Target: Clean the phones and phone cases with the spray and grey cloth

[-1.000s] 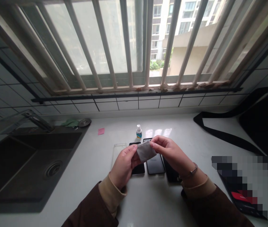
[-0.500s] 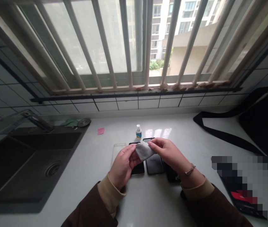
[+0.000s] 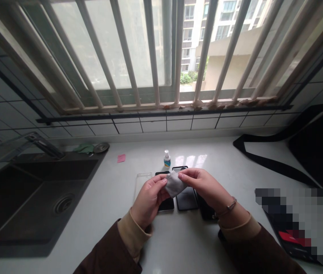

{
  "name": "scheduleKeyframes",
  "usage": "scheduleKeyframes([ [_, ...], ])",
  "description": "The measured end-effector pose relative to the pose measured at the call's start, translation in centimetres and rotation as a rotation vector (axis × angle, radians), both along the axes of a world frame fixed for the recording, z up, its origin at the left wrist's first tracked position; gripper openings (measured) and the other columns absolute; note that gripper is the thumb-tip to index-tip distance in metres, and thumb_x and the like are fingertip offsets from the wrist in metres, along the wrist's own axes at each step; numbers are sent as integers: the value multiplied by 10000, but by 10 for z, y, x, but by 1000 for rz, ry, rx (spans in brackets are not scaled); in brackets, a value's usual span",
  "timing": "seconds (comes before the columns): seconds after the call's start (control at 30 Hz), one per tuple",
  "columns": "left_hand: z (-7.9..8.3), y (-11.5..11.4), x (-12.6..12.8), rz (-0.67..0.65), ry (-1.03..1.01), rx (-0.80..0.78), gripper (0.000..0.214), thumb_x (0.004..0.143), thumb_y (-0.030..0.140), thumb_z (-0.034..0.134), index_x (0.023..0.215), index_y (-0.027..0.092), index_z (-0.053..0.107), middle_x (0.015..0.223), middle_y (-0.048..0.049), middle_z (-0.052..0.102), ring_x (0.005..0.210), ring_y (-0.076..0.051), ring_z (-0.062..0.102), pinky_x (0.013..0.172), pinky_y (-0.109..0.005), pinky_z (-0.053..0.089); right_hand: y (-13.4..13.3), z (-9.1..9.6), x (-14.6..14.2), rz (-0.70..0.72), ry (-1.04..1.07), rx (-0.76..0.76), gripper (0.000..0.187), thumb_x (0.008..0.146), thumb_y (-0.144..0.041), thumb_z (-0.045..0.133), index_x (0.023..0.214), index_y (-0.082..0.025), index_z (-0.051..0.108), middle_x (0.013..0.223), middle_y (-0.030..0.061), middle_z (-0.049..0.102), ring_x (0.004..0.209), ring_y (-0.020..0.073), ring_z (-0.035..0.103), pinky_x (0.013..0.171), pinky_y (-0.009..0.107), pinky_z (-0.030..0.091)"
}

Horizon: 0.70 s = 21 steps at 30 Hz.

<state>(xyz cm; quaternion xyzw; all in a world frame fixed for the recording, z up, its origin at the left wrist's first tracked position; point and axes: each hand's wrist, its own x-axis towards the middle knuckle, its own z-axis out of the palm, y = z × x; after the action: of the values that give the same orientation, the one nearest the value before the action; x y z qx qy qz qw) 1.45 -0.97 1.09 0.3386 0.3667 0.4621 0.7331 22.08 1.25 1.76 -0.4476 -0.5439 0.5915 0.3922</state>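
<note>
Between my two hands a folded grey cloth point(image 3: 175, 184) is held up above the counter. My left hand point(image 3: 149, 196) pinches its left edge between thumb and fingers. On the opposite side, the thumb and fingers of my right hand point(image 3: 203, 185) grip the upper right corner. Beneath the cloth lie a black phone point(image 3: 166, 204) and a second dark phone point(image 3: 187, 200), both partly covered by my hands. A clear phone case point(image 3: 144, 176) lies left of them, and a black item point(image 3: 206, 210) shows under my right wrist. A small white-capped bottle point(image 3: 167, 160) stands upright just behind.
On the left is a dark sink point(image 3: 33, 198) with a faucet point(image 3: 44, 146), a green cloth point(image 3: 84, 148) and a metal strainer point(image 3: 101, 147). A pink note point(image 3: 121, 158) lies on the counter. To the right are a black strap point(image 3: 275, 167) and a partly pixelated dark item point(image 3: 295, 249).
My left thumb has shifted slightly right along the cloth's edge, and the cloth hangs a little lower. The right hand has barely moved. The things on the counter stay put.
</note>
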Motion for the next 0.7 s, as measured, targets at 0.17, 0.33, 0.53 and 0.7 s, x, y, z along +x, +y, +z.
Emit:
scheduleKeyframes([
  [0.17,2,-1,1,8,-1,-27,268,878,306,775,1091,143,781,1018,-102,769,904,-213,710,826,-329,598,-1,1,0,-51,12,77,336,875,-497,792,959,-172,780,920,56,785,873,205,700,821,327,534],
  [0.33,0,-1,2,-36,25,-33,271,888,396,799,989,147,763,917,-53,717,800,-159,647,752,-295,583,-3,0,-2,-52,-171,235,223,944,-417,735,987,-204,781,925,49,789,858,209,717,777,326,550],
  [0.53,0,0,3,14,64,-40,312,883,421,802,998,135,757,946,-67,713,854,-171,635,777,-300,584,-8,4,-3,-89,-371,633,47,970,-254,722,971,-250,769,999,42,733,929,204,694,858,353,555],
  [0.7,0,0,2,4,99,16,328,915,447,768,1003,130,756,920,-62,715,832,-159,640,811,-302,576,-11,9,1,115,-291,701,52,969,-220,731,988,-257,762,1188,67,656,1136,217,659,999,376,551],
])
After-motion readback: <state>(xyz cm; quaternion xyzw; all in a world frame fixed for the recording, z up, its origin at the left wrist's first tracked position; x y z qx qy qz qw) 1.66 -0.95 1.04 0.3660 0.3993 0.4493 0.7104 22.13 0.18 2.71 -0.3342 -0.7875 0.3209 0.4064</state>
